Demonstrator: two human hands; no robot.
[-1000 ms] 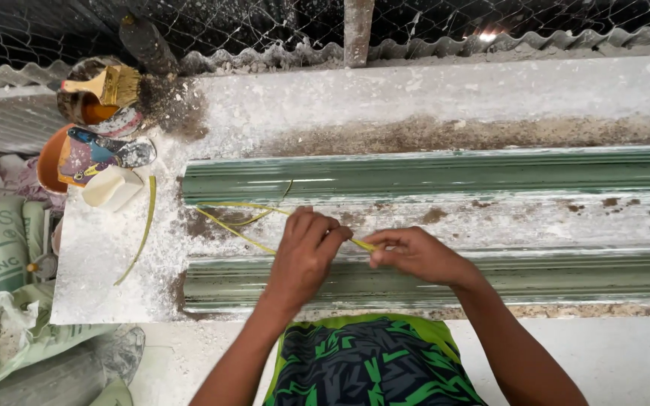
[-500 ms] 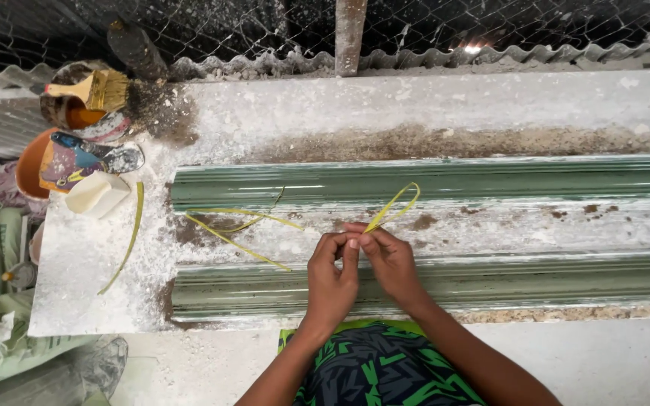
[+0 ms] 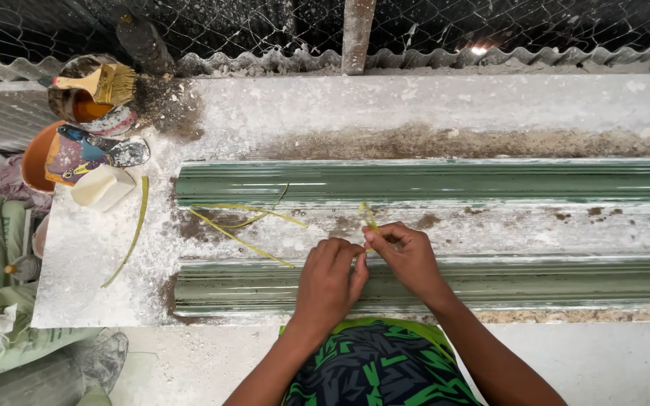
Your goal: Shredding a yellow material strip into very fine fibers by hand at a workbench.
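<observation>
While the right hand (image 3: 409,257) is pinching one yellow-green strip (image 3: 368,216) between its fingertips, the left hand (image 3: 330,282) is curling closed beside it over two green mouldings (image 3: 453,180); three loose strips (image 3: 242,225) are lying on the powdery white surface (image 3: 92,256), wire mesh (image 3: 490,26) is running behind.

Two hands, left hand (image 3: 329,280) and right hand (image 3: 408,256), met at lower centre. Two green mouldings (image 3: 445,180) crossed the frame (long, parallel). One brush (image 3: 103,83) and one scraper (image 3: 107,150) lay upper left.

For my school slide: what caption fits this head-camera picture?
Two hands, left hand and right hand, pinch a yellow-green strip over green moulds.
</observation>
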